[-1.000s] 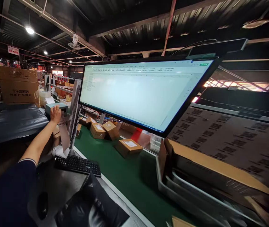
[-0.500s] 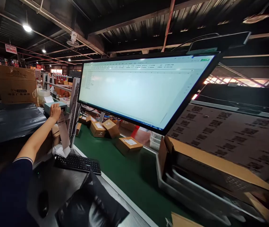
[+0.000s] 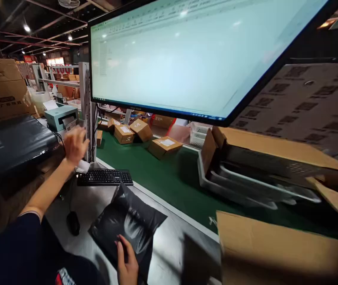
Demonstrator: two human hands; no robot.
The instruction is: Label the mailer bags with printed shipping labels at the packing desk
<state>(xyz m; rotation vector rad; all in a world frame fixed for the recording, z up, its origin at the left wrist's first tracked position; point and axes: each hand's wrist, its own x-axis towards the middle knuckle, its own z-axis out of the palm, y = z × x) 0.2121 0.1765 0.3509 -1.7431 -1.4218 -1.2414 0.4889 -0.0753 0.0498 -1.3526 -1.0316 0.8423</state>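
Fingers [image 3: 120, 246] of the right hand [image 3: 127, 265] lie flat and slightly spread on a black plastic mailer bag [image 3: 127, 225], just in front of the keyboard [image 3: 105, 177]. The left hand [image 3: 74, 145] is raised and blurred above the keyboard's left end, below the label printer [image 3: 59, 116]; finger state cannot be told

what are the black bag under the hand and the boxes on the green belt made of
The black bag looks like thin glossy plastic film, a poly mailer: soft wrinkles catch bright highlights under the right hand. The small boxes on the green belt look like matte brown corrugated cardboard, with sharp folded edges and white paper labels.
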